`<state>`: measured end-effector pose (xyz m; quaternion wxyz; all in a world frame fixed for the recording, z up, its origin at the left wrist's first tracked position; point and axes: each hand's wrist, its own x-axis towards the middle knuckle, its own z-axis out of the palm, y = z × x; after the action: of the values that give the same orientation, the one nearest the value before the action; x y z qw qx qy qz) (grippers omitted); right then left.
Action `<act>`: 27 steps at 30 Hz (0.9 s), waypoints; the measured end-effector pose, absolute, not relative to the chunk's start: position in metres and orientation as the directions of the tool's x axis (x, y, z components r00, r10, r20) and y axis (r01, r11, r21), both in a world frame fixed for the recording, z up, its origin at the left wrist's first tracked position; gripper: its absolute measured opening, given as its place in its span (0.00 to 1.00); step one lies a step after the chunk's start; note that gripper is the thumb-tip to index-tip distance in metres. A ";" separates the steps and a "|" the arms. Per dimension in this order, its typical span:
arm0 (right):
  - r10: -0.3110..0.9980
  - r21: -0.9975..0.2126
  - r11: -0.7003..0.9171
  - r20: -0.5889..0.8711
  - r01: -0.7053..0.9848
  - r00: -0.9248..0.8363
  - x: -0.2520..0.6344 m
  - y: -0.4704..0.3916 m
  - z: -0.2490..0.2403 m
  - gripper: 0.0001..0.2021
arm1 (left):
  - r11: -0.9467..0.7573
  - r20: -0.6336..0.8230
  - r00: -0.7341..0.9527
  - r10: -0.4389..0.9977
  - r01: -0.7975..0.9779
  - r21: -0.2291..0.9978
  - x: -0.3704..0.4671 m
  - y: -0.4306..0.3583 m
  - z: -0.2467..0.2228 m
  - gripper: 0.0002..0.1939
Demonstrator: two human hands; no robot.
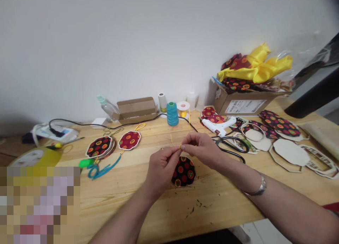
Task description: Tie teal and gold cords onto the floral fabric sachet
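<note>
My left hand pinches a thin yellow cord between thumb and forefinger. Touching it at the fingertips, my right hand pinches the same cord, and a short end sticks up between them. Just below the fingers, a black fabric piece with red and orange round motifs lies on the wooden table, its left edge partly hidden by my left hand. A strand of the yellow cord rises toward a white spool at the back.
Finished-looking patterned pieces and a red one with teal tassels lie left. A teal thread cone stands behind my hands. To the right are a white glue gun, black-handled scissors, pale cut-outs and a cardboard box of fabric.
</note>
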<state>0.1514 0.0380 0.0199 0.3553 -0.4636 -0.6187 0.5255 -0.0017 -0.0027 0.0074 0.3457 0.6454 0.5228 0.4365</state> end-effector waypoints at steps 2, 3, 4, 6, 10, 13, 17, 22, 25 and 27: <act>0.947 -0.985 -0.011 -0.066 0.174 -0.316 0.152 0.038 0.020 0.06 | -0.267 0.255 0.087 0.963 0.420 0.867 -0.002 -0.003 0.006 0.10; 0.945 -0.988 -0.030 -0.078 0.155 -0.317 0.152 0.038 0.021 0.06 | -0.276 0.261 0.096 0.961 0.426 0.862 -0.002 -0.004 0.006 0.10; 0.943 -0.990 -0.053 -0.093 0.131 -0.321 0.152 0.038 0.021 0.06 | -0.275 0.256 0.101 0.961 0.422 0.864 -0.002 -0.004 0.006 0.10; 0.934 -0.991 -0.114 -0.132 0.072 -0.333 0.152 0.038 0.023 0.07 | -0.258 0.240 0.095 0.966 0.397 0.881 -0.002 -0.004 0.007 0.10; 0.891 -0.960 -0.269 -0.217 -0.078 -0.398 0.151 0.038 0.025 0.08 | -0.205 0.200 0.049 0.979 0.333 0.920 -0.003 -0.005 0.011 0.08; 0.859 -0.927 -0.346 -0.250 -0.147 -0.448 0.152 0.040 0.024 0.09 | -0.138 0.135 0.030 0.990 0.258 0.956 -0.002 -0.005 0.014 0.08; 0.839 -0.920 -0.347 -0.220 -0.179 -0.498 0.153 0.041 0.020 0.09 | -0.002 -0.001 0.026 1.000 0.113 0.994 -0.003 -0.004 0.014 0.07; 0.837 -0.947 -0.279 -0.159 -0.157 -0.524 0.154 0.042 0.015 0.10 | 0.139 -0.131 0.073 0.989 -0.120 0.983 -0.007 -0.001 0.009 0.09; 0.819 -0.947 -0.281 -0.152 -0.156 -0.554 0.154 0.042 0.014 0.09 | 0.196 -0.180 0.093 0.979 -0.198 0.960 -0.007 0.002 0.009 0.09; 0.809 -0.944 -0.290 -0.156 -0.155 -0.566 0.154 0.043 0.015 0.09 | 0.227 -0.208 0.100 0.973 -0.245 0.943 -0.006 0.003 0.010 0.09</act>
<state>0.1543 0.0427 0.0151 0.3290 -0.3296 -0.4966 0.7325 -0.0064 0.0027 0.0100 0.6300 0.3913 0.4651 0.4834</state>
